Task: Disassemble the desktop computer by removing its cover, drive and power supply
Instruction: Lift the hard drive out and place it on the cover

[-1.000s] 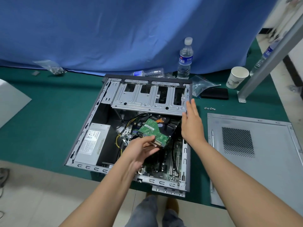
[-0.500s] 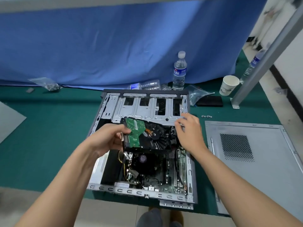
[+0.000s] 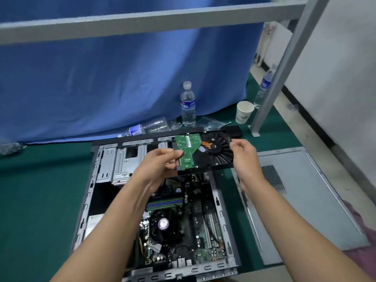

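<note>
The drive (image 3: 203, 152) is held up above the open computer case (image 3: 216, 202), circuit board facing up, clear of the bays. Its left end is pinched by the left hand (image 3: 160, 163), and its right edge is gripped by the curled fingers of the right hand (image 3: 245, 157). The removed cover (image 3: 309, 202) lies flat on the green counter (image 3: 40, 200), just right of the case.

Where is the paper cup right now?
In the head view the paper cup stands upright on the green mat at the far right, between the upright water bottle and the grey metal post, beyond the open computer case.
</note>
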A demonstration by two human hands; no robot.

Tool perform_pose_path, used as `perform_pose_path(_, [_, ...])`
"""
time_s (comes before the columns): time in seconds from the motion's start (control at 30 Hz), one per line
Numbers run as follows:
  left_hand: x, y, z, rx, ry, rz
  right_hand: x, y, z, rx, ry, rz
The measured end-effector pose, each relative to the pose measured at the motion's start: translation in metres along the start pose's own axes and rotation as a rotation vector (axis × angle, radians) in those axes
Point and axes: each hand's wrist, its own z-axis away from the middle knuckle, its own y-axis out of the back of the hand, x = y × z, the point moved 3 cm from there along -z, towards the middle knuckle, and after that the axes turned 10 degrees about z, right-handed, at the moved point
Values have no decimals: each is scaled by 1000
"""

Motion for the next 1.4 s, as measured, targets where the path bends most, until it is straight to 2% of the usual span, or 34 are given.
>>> perform_pose_path(0.13, [-22, -41, -16, 57, -32, -127, 20, 33, -18, 130, -33, 33])
perform_pose_path(0.23, [-35, -75, -29, 53, -71, -176, 36, 57, -34, 164, -84, 21])
perform_pose_path(0.37, [-54, -121, -48, 49, -13, -237, 63, 84, -60, 155, -150, 21])
perform_pose_path(0.63, [-120, -187, -77, 179, 182, -111, 122, 122, -114, 60, -189, 199])
perform_pose_path(0.83, [-157, -199, -93, 281, 231, 7, 165, 132, -133, -24, -293, 238])
perform_pose_path(1.03, [-184, -204, -109, 326, 256, 65, 182, 128, -141, -93, -303, 238])
perform_pose_path(1.4, [-185, -207, -118, 274, 227, -1, 183, 124, -146, -242, -247, 363])
